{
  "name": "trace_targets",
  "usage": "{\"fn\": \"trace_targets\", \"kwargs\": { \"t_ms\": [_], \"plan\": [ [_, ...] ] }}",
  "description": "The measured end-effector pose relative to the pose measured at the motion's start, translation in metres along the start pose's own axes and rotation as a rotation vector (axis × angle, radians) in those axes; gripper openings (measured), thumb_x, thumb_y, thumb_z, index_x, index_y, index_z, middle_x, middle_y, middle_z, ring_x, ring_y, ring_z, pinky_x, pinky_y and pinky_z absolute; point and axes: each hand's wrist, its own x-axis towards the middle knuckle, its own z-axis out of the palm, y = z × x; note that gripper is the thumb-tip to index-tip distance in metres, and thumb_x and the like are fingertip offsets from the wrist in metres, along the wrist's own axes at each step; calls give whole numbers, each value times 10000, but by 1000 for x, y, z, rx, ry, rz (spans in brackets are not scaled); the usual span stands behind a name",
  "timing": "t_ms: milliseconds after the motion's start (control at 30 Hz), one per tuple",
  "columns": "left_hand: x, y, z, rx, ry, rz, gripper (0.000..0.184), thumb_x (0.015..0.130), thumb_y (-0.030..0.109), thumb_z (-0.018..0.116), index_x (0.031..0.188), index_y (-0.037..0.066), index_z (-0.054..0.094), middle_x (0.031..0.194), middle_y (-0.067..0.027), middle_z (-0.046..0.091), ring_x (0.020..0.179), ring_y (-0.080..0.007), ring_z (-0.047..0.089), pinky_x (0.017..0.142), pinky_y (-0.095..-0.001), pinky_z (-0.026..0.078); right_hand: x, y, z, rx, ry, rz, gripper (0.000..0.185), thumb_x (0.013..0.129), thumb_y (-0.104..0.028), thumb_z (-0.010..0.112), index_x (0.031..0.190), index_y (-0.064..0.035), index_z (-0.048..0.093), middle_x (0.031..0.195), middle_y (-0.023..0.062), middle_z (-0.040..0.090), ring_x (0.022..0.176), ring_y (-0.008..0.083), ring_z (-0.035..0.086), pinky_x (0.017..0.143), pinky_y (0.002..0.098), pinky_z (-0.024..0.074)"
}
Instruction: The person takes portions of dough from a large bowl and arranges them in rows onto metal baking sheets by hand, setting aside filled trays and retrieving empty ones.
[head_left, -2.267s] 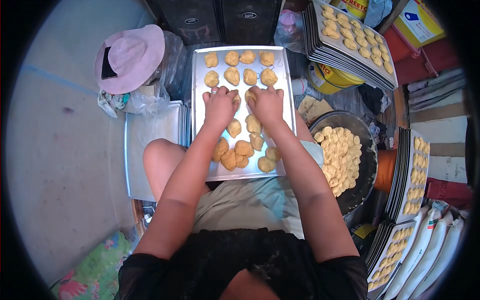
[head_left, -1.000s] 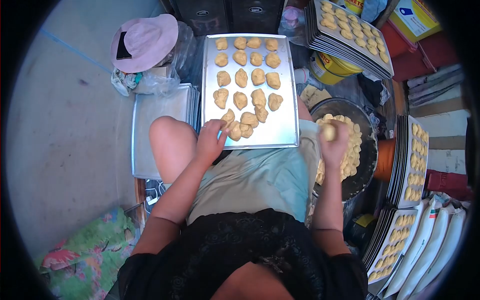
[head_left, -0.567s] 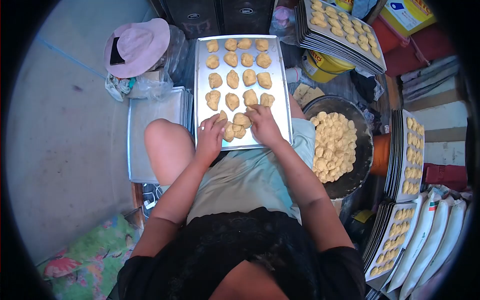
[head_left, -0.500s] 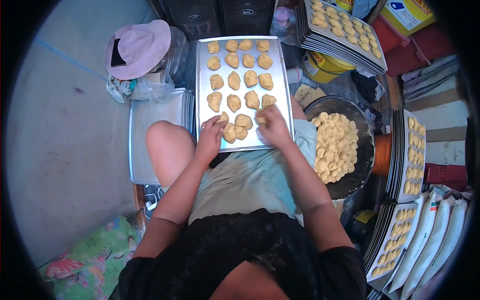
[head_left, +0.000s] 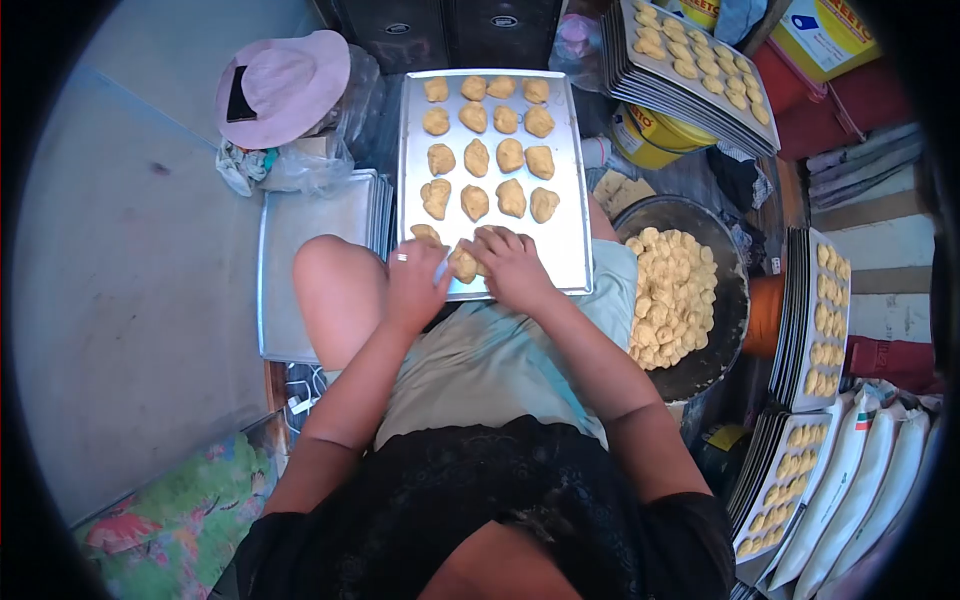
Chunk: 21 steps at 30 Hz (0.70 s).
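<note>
A metal baking tray (head_left: 565, 230) lies across my lap, with rows of rough yellow dough lumps (head_left: 475, 158) on it. My right hand (head_left: 512, 268) curls its fingers over the dough pieces (head_left: 463, 265) at the tray's near edge, partly hiding them. Close by on the left is my left hand (head_left: 413, 285), a ring on one finger. Its thumb is near those same pieces, but its fingers are blurred and partly hidden. Just beyond the left fingers sits another dough lump (head_left: 425, 233) on the tray.
A black basin (head_left: 735, 320) of dough pieces stands right of my lap. Stacked trays (head_left: 640, 85) with shaped dough rise at the back right, with more (head_left: 795, 330) at the right. Bare trays (head_left: 315, 270) and a pink hat (head_left: 285, 85) are at the left.
My right hand has moved left, from the tray's right side onto the near dough pieces. It has left a lump completing the fourth row. My left hand has shifted slightly left and down.
</note>
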Motion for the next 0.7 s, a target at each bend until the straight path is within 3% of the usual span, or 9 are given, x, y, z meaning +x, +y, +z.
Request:
{"fn": "trace_targets", "kwargs": {
  "t_ms": [67,100,200,333,367,467,500,600,700],
  "plan": [
    [-3,13,0,-52,-138,137,334,823,193,713,1128,75,647,1084,-96,606,990,-283,574,868,-451,426,8,-2,0,105,-70,166,489,738,-156,708,1210,-95,595,1178,110,557,1116,304,525,905,472,419],
    [-3,15,6,-30,-140,131,343,820,200,717,1133,77,650,1084,-90,609,993,-279,575,864,-442,427,6,3,3,14,-118,245,454,733,-257,749,1128,-86,603,1064,91,544,1007,275,530,818,457,433],
    [-4,10,28,-11,-137,117,353,816,211,723,1136,78,659,1078,-79,614,997,-273,577,855,-421,431,-9,14,2,-6,-139,459,476,736,-301,759,1131,-88,601,1069,101,546,1008,277,530,841,453,418],
    [2,11,40,-108,-76,105,296,821,200,715,1082,67,670,1032,-90,615,978,-290,585,865,-421,435,-15,6,17,28,303,147,469,764,-327,742,1154,-112,592,1115,75,591,1043,265,534,908,468,364],
    [2,11,39,-124,-75,87,280,831,197,703,1078,70,666,1019,-89,610,975,-289,586,867,-427,433,-16,13,25,66,190,132,457,761,-329,743,1147,-118,616,1111,65,630,1063,251,556,925,459,358],
    [5,10,33,-155,-74,49,237,842,195,691,1039,67,665,992,-96,610,971,-298,588,865,-436,433,-13,28,16,204,170,386,431,763,-319,745,1128,-111,647,1053,72,658,1044,259,583,916,448,376],
    [5,8,34,-154,-73,43,237,841,195,692,1038,66,665,992,-98,608,975,-298,588,865,-433,434,-14,31,12,287,255,495,390,773,-313,742,1094,-104,669,986,70,674,1020,276,601,892,439,398],
    [5,9,43,-143,-116,94,260,825,206,713,1034,58,667,1036,-109,612,1007,-309,580,876,-441,433,-13,29,10,239,71,531,467,747,-338,761,1133,-100,650,1017,79,666,1034,275,595,881,434,410],
    [12,19,37,-97,-118,141,296,818,222,722,1062,65,660,1120,-115,600,1068,-318,560,896,-458,425,-28,21,-7,206,201,429,560,732,-360,774,1207,-108,617,1087,99,634,1050,286,590,922,431,404]
  ]
}}
